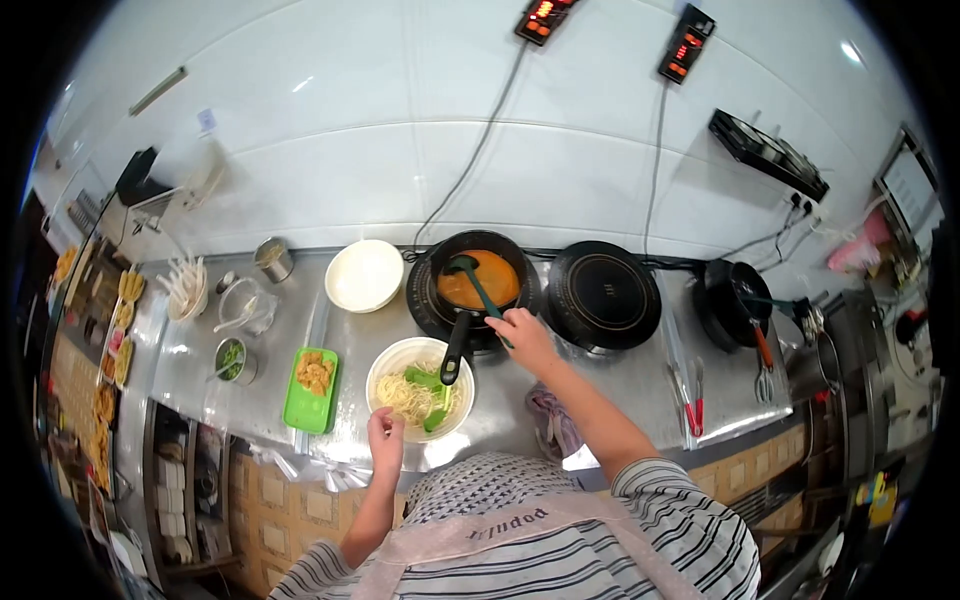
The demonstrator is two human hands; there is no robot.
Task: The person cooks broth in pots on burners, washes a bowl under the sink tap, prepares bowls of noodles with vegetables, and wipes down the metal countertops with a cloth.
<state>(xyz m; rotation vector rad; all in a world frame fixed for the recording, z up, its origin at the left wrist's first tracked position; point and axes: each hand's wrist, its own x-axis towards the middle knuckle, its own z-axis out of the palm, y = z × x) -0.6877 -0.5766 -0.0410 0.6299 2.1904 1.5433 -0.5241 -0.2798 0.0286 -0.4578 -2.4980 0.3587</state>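
My right hand is closed round the handle of a dark green ladle. The ladle's head rests in orange-brown soup inside a black saucepan, whose handle points toward me. Below it stands a white bowl with pale noodles and green leaves. My left hand is at the bowl's lower left rim, fingers curled in. Whether it touches the rim or pinches something small is unclear.
A lidded black pan sits to the right. Leftward are a white bowl, a green tray with fried pieces and a metal cup of chopped greens. Red-handled tongs and a folded cloth lie rightward.
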